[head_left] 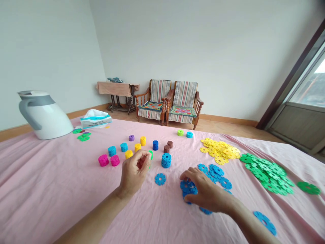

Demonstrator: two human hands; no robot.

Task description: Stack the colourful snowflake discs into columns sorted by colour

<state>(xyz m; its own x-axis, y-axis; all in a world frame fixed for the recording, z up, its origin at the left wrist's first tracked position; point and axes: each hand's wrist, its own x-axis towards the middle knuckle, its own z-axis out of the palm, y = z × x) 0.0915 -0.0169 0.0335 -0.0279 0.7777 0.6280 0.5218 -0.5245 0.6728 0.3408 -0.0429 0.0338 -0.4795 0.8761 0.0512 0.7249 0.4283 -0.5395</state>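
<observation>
My left hand (134, 174) hovers over the pink cloth (50, 196) with its fingers curled round a small reddish-brown piece that barely shows. My right hand (203, 193) rests on a pile of blue snowflake discs (215, 174), fingers closed on a few blue discs (188, 187). One loose blue disc (160, 179) lies between my hands. A stacked blue cylinder of discs (166, 160) stands just beyond it. Further back stand several small stacks: pink (103, 160), yellow (128, 154), cyan (112, 150), brown (167, 148) and dark blue (155, 145).
A yellow disc pile (219, 150) and a green disc pile (266, 171) lie to the right. A white kettle (44, 113) and a tissue pack (95, 119) sit at the back left. Two striped wooden chairs (169, 103) stand by the far wall.
</observation>
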